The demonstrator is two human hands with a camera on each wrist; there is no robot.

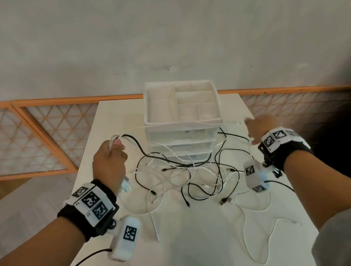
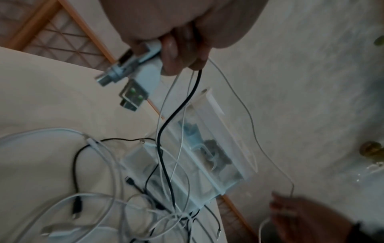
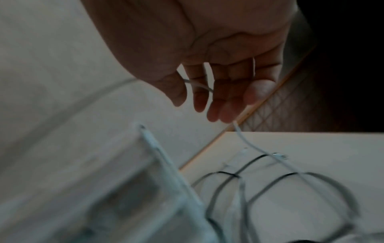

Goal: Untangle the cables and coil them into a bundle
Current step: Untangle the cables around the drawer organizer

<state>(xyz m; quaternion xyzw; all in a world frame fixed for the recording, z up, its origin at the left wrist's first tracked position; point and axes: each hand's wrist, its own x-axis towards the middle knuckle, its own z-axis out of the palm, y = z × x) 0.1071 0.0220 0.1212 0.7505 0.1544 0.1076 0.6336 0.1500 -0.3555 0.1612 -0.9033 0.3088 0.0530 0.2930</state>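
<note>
A tangle of black and white cables (image 1: 186,174) lies on the white table (image 1: 202,253) in front of a drawer organiser. My left hand (image 1: 109,160) is raised at the left and grips a bunch of cable ends, with USB plugs (image 2: 135,93) sticking out below its curled fingers (image 2: 172,54). A black cable (image 2: 187,98) and white ones hang from it into the tangle. One thin white cable (image 2: 248,113) runs from it across to my right hand (image 1: 259,125). There it lies across the straight, spread fingers (image 3: 199,98), threaded between them.
The white drawer organiser (image 1: 182,119) stands mid-table with an open compartment tray on top. A black USB plug (image 1: 225,201) and a long white cable loop (image 1: 245,222) lie near the right front. An orange-framed lattice panel (image 1: 33,141) runs behind and left of the table.
</note>
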